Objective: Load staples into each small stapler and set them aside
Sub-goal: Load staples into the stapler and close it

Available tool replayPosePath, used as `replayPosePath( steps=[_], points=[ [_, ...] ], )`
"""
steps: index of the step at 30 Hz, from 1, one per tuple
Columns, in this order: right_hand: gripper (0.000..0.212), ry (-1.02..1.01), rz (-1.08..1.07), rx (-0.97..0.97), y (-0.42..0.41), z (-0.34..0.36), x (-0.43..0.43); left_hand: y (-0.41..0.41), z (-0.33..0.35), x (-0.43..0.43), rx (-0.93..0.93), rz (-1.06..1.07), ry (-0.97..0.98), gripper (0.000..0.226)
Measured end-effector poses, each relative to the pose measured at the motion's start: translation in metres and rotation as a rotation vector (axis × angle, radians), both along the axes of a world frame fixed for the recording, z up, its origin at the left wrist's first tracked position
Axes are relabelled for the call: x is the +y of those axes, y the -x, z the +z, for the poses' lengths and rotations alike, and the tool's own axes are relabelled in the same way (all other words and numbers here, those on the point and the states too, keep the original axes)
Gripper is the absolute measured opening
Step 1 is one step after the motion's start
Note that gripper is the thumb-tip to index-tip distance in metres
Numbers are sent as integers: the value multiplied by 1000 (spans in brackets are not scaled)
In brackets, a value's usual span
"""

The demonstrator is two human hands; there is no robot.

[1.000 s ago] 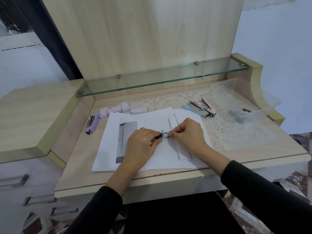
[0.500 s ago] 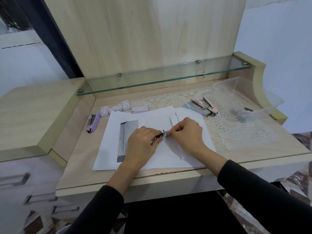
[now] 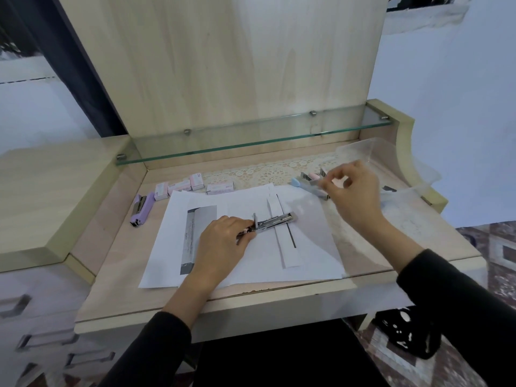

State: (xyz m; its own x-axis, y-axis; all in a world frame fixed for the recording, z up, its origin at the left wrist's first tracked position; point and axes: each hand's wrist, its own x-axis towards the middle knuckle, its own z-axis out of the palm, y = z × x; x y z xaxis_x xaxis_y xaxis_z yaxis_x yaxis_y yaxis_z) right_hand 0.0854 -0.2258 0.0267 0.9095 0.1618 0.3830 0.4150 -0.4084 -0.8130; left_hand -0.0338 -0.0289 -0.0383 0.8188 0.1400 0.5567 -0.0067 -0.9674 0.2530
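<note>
My left hand (image 3: 220, 241) grips the back end of an opened silver metal stapler (image 3: 275, 220) that lies on the white paper sheets (image 3: 307, 247). My right hand (image 3: 354, 194) hovers at the back right, blurred, with thumb and forefinger close together just over the blue stapler (image 3: 300, 183) and the pink stapler (image 3: 315, 175). Whether it pinches anything is unclear. A purple stapler (image 3: 142, 209) lies at the left of the desk. Several small pink staple boxes (image 3: 178, 187) stand behind the paper.
A clear plastic container (image 3: 391, 152) stands at the back right on a lace mat (image 3: 270, 171). A glass shelf (image 3: 251, 138) runs low over the back of the desk. A raised wooden cabinet top borders the left side.
My right hand let go of the silver stapler and moved right and back to the blue and pink staplers. My left hand stays on the silver stapler, whose front end now shows.
</note>
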Motion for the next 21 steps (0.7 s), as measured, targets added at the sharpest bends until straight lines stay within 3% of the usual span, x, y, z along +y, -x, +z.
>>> replayPosePath(
  steps=[3, 9, 13, 21],
  points=[
    [14, 30, -125, -142, -23, 25, -26, -1, 6, -7, 19, -15, 23, 21],
    [3, 91, -225, -108, -57, 34, -51, 0, -3, -3, 2, 16, 13, 20],
    [16, 189, -248, -99, -64, 27, -60, -3, -3, -3, -15, 7, 21, 21],
    [15, 276, -234, -53, -65, 28, -66, -3, -4, -2, -33, -16, 7, 22]
  ],
)
